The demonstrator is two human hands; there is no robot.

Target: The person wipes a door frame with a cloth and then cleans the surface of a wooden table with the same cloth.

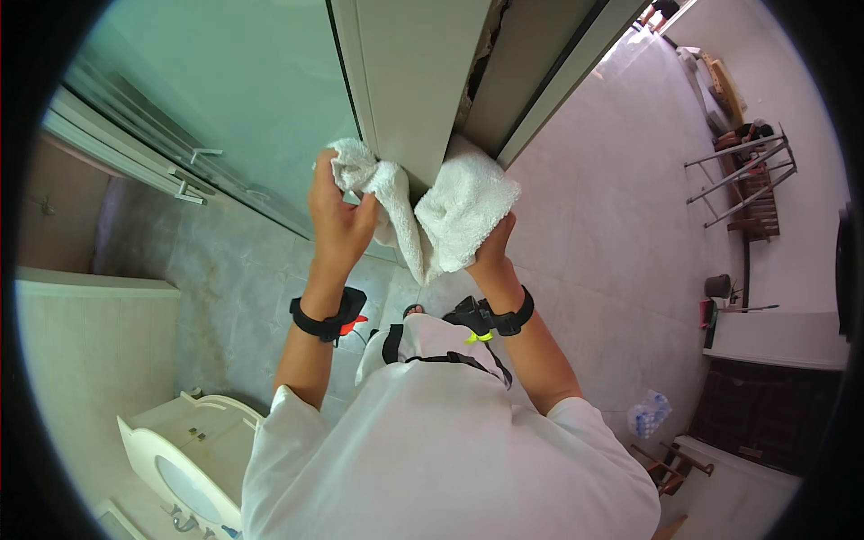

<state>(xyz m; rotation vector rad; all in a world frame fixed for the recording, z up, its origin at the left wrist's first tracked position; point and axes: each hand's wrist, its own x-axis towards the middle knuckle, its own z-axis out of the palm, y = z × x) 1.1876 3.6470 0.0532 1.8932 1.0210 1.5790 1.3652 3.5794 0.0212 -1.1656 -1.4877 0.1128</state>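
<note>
A white terry towel [466, 202] hangs between my two hands, its middle drooping in a fold. My left hand [341, 209] grips the bunched left end beside a frosted glass door panel [236, 88]. On the other side, my right hand [494, 250] holds the wider part from below and behind, its fingers mostly hidden by the cloth. The towel lies against the lower visible part of a beige door frame post [418, 81], with cloth on both sides of it. Black straps with small devices circle both wrists.
A door handle [189, 192] juts out at left. Below it stands a cream washbasin cabinet [196, 445] with a mirror and tap. Along the right wall are a metal folding frame [742, 175], a wooden chair [756, 209] and a plastic-wrapped pack [649, 413]. Another person [658, 13] is far off.
</note>
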